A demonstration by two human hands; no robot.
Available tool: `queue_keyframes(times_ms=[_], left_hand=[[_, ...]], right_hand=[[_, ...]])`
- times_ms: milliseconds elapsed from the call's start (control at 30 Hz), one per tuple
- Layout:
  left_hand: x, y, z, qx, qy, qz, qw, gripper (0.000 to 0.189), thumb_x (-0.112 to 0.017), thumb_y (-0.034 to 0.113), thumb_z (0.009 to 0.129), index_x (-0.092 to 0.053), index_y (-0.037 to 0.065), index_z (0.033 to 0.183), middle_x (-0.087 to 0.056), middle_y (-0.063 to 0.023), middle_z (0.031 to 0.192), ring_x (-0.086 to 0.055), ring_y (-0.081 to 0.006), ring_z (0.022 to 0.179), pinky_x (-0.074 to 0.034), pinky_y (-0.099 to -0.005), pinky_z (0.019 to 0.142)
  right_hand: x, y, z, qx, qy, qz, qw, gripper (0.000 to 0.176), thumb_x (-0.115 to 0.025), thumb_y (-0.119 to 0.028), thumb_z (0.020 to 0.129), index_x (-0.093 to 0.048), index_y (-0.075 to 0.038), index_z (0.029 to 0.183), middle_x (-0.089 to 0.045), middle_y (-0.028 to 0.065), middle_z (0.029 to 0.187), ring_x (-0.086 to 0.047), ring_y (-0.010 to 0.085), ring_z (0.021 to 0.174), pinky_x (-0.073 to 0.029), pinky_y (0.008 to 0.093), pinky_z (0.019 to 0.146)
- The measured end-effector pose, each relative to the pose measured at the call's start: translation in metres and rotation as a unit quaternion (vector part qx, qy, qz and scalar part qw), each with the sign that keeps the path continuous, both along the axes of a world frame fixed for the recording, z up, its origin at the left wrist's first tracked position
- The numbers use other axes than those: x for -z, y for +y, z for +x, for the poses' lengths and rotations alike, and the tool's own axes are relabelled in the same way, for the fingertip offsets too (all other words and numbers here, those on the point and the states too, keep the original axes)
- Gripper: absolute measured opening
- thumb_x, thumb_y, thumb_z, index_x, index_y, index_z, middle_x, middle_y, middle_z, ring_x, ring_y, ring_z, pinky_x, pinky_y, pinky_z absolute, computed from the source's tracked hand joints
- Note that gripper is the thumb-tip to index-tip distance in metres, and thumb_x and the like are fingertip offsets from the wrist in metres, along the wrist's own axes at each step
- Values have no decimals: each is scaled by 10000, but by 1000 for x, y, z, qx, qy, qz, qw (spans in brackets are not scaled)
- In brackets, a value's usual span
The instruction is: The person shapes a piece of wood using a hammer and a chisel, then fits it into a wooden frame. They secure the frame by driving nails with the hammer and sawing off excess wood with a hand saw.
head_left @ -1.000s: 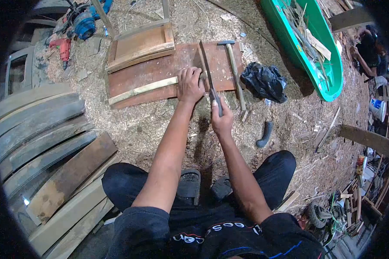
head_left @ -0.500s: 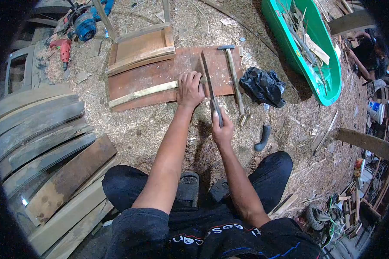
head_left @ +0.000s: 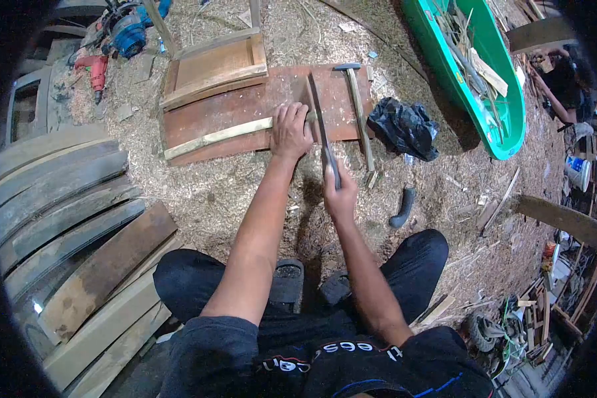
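My left hand [head_left: 289, 131] presses down over the right end of a pale, slightly curved wooden strip [head_left: 219, 136], its fingers wrapped over the wood. The strip lies on a flat reddish-brown board [head_left: 186, 129] on the ground. In my right hand [head_left: 340, 196] is the grip of a hand saw [head_left: 320, 123], its long dark blade seen nearly edge-on and pointing away from me. The blade is just right of my left fingers, at the strip's end; its teeth do not show clearly. To the right of the saw, a hammer [head_left: 358, 109] with a long wooden handle lies partly on the board.
A wooden frame piece [head_left: 215, 69] rests on the board's far left. A crumpled black plastic bag [head_left: 404, 129] and a dark curved handle [head_left: 402, 207] lie to the right, near a green tub [head_left: 467, 109] of scraps. Curved planks [head_left: 66, 192] line the left; a red drill [head_left: 94, 76] lies beyond.
The saw and my right hand have shifted very slightly while my left hand stays on the strip. The whole view has moved a little.
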State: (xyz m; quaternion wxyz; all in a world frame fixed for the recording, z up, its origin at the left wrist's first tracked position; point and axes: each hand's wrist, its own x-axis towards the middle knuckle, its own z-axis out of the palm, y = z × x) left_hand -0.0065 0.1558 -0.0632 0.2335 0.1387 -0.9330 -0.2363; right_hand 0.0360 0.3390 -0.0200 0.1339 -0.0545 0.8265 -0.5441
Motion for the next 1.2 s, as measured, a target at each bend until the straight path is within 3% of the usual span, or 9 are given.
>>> queue_keyframes(times_ms=[200, 467, 533, 700, 800, 933, 1067, 1100, 1200], left_hand=[[8, -3, -5, 2, 25, -15, 1000, 374, -642, 93, 754, -606, 16, 1118, -595, -158, 1146, -538, -364, 1125, -370, -498, 1071], [4, -1, -1, 4, 22, -4, 1000, 383, -651, 81, 741, -611, 6, 1115, -599, -162, 1140, -538, -371, 1120, -375, -505, 1067], [5, -2, -2, 5, 29, -12, 1000, 382, -651, 80, 742, -610, 10, 1115, -598, -162, 1143, -536, -371, 1123, -372, -504, 1069], [4, -3, -3, -3, 18, -17, 1000, 388, -640, 106, 747, -602, 24, 1124, -599, -152, 1130, -533, -348, 1134, -352, -496, 1076], [10, 2, 2, 0, 29, -19, 999, 382, -642, 113, 750, -604, 24, 1120, -598, -152, 1135, -532, -351, 1136, -354, -494, 1073], [9, 0, 0, -3, 41, 5, 999, 309, -638, 120, 779, -617, 37, 1076, -605, -138, 1121, -533, -353, 1124, -364, -494, 1042], [-9, -15, -9, -9, 43, 17, 999, 220, -651, 152, 816, -632, 61, 1016, -613, -119, 1094, -541, -322, 1115, -360, -495, 1021], [-9, -16, -3, -11, 31, 8, 999, 198, -655, 163, 825, -637, 68, 999, -615, -112, 1085, -543, -311, 1113, -358, -494, 1018], [-3, -21, -2, 10, 40, -7, 999, 188, -677, 198, 827, -657, 82, 974, -616, -91, 1067, -550, -283, 1106, -341, -487, 1038]], right_hand=[[-6, -18, -26, -31, 21, 23, 999, 349, -599, -212, 977, -626, 26, 1232, -677, 176, 804, -649, 165, 715, -513, 306, 668], [33, 1, 0, 24, 29, -31, 999, 380, -629, -171, 958, -603, 61, 1257, -711, 184, 888, -665, 129, 799, -524, 294, 696], [-12, -25, -27, -3, 3, 1, 1000, 315, -615, -171, 958, -636, 39, 1192, -666, 242, 850, -663, 126, 792, -517, 320, 684], [7, 2, 14, 22, 145, -51, 988, 330, -609, -190, 967, -629, 40, 1202, -671, 187, 812, -633, 123, 746, -504, 308, 669], [0, -7, -12, 3, 17, 19, 1000, 336, -621, -203, 964, -634, 32, 1204, -682, 165, 814, -617, 109, 740, -506, 297, 675], [10, -19, -26, 9, 33, -25, 999, 329, -621, -216, 971, -642, 11, 1208, -691, 159, 818, -621, 107, 749, -509, 290, 688], [-2, -23, -22, 31, 78, -7, 996, 330, -624, -208, 964, -660, 35, 1184, -730, 162, 983, -681, 170, 875, -522, 307, 803], [-18, -22, -23, 28, -39, -5, 999, 346, -634, -210, 957, -656, 40, 1195, -725, 193, 1023, -690, 187, 936, -520, 312, 835], [-5, -23, -25, 17, 47, -16, 999, 355, -630, -210, 960, -650, 54, 1197, -722, 195, 1020, -685, 181, 934, -519, 309, 835]])
